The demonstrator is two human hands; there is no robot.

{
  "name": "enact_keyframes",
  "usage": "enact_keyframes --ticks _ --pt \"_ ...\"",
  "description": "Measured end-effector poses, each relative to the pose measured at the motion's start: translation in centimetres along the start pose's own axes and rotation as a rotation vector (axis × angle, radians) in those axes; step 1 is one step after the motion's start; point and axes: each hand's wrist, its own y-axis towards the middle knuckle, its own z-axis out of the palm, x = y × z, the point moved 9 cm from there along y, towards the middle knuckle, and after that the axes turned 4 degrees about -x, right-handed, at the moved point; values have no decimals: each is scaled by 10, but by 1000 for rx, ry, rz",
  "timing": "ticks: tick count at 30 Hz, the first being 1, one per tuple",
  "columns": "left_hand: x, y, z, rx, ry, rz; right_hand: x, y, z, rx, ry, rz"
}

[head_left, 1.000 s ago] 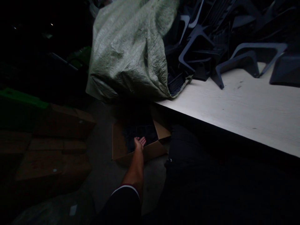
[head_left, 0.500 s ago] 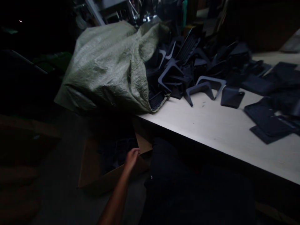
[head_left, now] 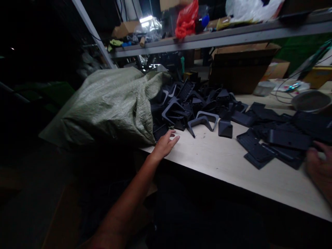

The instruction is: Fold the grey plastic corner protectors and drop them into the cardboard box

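Note:
My left hand (head_left: pixel 164 146) rests just above the near edge of a pale wood-grain table (head_left: pixel 220 162), fingers spread and holding nothing. It is beside the mouth of a green woven sack (head_left: pixel 103 107), from which a heap of black moulded plastic pieces (head_left: pixel 181 107) spills. The closest loose piece is a bent black bracket (head_left: pixel 199 122). At the right border, my right hand (head_left: pixel 320 169) is partly cut off, next to flat ribbed black plastic mats (head_left: pixel 285 141). Whether it grips a mat is hidden.
A grey metal shelf (head_left: pixel 207 39) runs across the back, carrying a red plastic bag (head_left: pixel 186 20) and assorted packages. Below it stands a cardboard box (head_left: pixel 242 69). A round grey dish (head_left: pixel 311 101) and cables lie at the far right. The floor at left is dark.
My view has swung up onto the table. My left hand has moved from above the cardboard box on the floor to the table edge. My right hand has entered at the right.

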Motion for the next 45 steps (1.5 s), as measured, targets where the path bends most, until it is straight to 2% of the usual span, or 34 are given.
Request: enact_keyframes --ticks 2,6,8,10,13,17,21,24,29,31,33,36,38,41,43,44,45 --pt "-11 28 -12 -37 44 41 -4 -2 -1 -8 64 34" --pt "-38 81 -68 -238 250 103 -8 -5 3 71 36 88" --pt "-44 105 -86 -287 426 107 -8 -5 4 92 21 84" --pt "-41 124 -87 -256 558 80 -9 -5 5 101 6 77" --pt "-27 140 -69 -187 664 25 -10 -4 5 108 -15 89" --pt "-19 138 -34 -85 760 22 -2 -5 1 106 13 100" --pt "-29 125 -13 63 768 133 10 -7 -7 67 73 105" --pt "-40 113 -20 103 758 206 13 -8 -9 80 106 132" --pt "-63 84 -44 40 734 305 24 -6 -27 -38 141 158" --pt "-71 69 -42 57 731 347 43 -5 -38 -85 165 164" --pt "-79 54 -32 99 729 389 74 -5 -47 -78 213 150" --pt "-93 31 -4 189 717 466 141 -11 -50 65 349 82" --pt "-105 16 18 244 701 516 187 -25 -39 273 539 113" --pt "-124 -5 50 319 637 591 247 -72 -9 745 867 367" --pt "-134 -18 63 356 538 632 287 -112 2 1062 1108 572" --pt "-137 -23 66 364 465 639 300 -128 4 1146 1187 680" --pt "-137 -26 64 354 374 623 307 -137 4 1155 1238 772"
